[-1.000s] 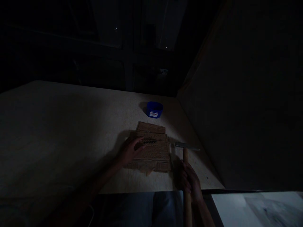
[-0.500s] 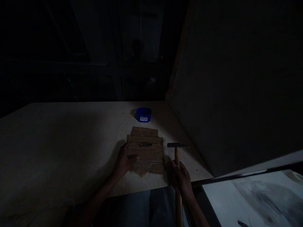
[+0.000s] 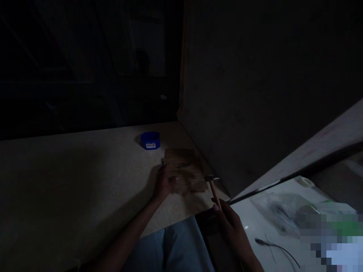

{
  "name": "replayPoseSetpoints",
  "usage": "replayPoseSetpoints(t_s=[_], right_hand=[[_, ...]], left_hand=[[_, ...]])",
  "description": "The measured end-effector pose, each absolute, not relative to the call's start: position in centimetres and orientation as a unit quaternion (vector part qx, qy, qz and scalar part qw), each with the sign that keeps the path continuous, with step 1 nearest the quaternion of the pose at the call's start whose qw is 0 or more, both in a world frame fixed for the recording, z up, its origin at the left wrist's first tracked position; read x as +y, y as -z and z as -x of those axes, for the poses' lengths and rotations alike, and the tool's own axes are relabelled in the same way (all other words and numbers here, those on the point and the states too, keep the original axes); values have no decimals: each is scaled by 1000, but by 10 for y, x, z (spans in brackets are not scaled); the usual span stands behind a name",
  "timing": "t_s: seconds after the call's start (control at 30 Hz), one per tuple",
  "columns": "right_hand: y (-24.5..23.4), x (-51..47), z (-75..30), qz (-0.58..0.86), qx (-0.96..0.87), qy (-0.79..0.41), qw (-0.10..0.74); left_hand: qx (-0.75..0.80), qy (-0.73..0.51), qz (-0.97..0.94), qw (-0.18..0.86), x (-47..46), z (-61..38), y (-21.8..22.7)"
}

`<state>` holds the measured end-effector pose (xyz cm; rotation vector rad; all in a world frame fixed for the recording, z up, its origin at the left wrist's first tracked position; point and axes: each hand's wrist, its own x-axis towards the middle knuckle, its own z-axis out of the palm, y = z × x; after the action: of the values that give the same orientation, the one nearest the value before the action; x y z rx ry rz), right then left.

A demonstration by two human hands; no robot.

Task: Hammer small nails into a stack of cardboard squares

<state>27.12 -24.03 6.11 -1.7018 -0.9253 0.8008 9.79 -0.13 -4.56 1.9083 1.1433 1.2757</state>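
Observation:
A layered piece of brown cardboard lies on the table, with a cluster of small dark things across its middle that I cannot make out. My left hand grips its left edge, thumb on top and fingers at the side. In my right hand is a hammer, its fingers closed round the wooden handle. The dark metal head is raised just right of the cardboard. Beyond the cardboard stands a blue plastic container with a white label; its inside is too dark to see.
The light-coloured table meets a tall dark panel on the right. To the lower right is a white surface bearing a clear plastic bag and a black cable. The background is very dark.
The view has swung to the right, showing more of the white surface. The cardboard has turned and shifted on the table with my left hand. The hammer has tilted in my right hand.

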Motion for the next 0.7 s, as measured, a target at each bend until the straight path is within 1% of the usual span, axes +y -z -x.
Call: replayPoseSetpoints(t_s=[0.17, 0.3, 0.4, 0.5, 0.63, 0.7], right_hand=[[-70, -248, -274, 685, -422, -344, 484], [-70, -251, -268, 662, -453, -352, 483], [-63, -249, -258, 657, -463, -355, 478], [-56, -234, -240, 639, -491, -366, 466], [-52, -183, -201, 617, -543, -364, 437], [-53, -148, -179, 633, -551, -339, 425]], left_hand=[[416, -469, -724, 289, 3, -132, 53], [420, -460, -724, 296, 3, -125, 46], [444, -473, -705, 286, 9, -92, 37], [476, -482, -697, 235, 21, -42, 31], [518, -483, -689, 152, 33, 33, 29], [543, -466, -685, 136, 35, 63, 30]])
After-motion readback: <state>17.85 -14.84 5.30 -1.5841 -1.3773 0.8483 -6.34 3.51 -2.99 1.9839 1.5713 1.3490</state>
